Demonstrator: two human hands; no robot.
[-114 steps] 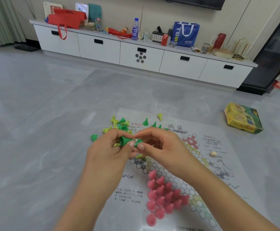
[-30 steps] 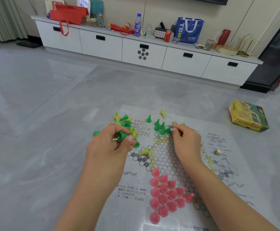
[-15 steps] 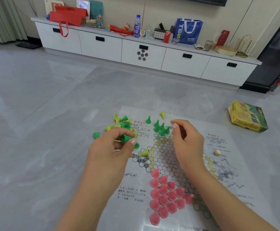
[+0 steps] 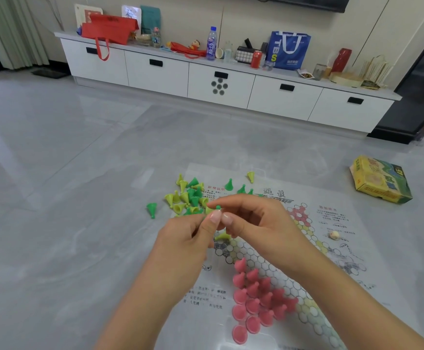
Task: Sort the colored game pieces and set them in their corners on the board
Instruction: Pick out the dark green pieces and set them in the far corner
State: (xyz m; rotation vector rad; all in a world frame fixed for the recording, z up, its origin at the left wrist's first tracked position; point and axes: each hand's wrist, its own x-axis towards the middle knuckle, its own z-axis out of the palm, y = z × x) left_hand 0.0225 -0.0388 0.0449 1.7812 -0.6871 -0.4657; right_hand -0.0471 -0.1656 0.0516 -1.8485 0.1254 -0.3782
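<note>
Nearest the camera, the pink pieces [image 4: 259,301] stood packed in a triangle on the near corner of the paper board [image 4: 337,263], which lay flat on the grey floor [image 4: 54,223]. Both forearms reached in over the board, and the two hands met above its left part. The left hand [image 4: 180,238] had its fingers curled, and its thumb touched the right thumb; green showed between its fingers, so it gripped at least one green piece, though how many could not be told. The right hand [image 4: 261,223] pinched a dark green piece [image 4: 217,207] between thumb and forefinger, its knob poking up just above the fingertips. Below the hands, one yellow-green piece [image 4: 222,236] lay on its side on the board.

Beyond the hands, a loose pile of green and yellow-green pieces [image 4: 188,195] lay across the board's far left edge, some tipped over. One dark green piece lay apart on the floor to the left. A few green pieces [image 4: 241,189] stood upright near the board's far corner. A small pale ball [image 4: 334,234] rested on the right part of the board. Further right, a yellow box [image 4: 380,180] sat on the floor. At the back, a white cabinet [image 4: 218,79] ran along the wall, with bags and bottles on top.
</note>
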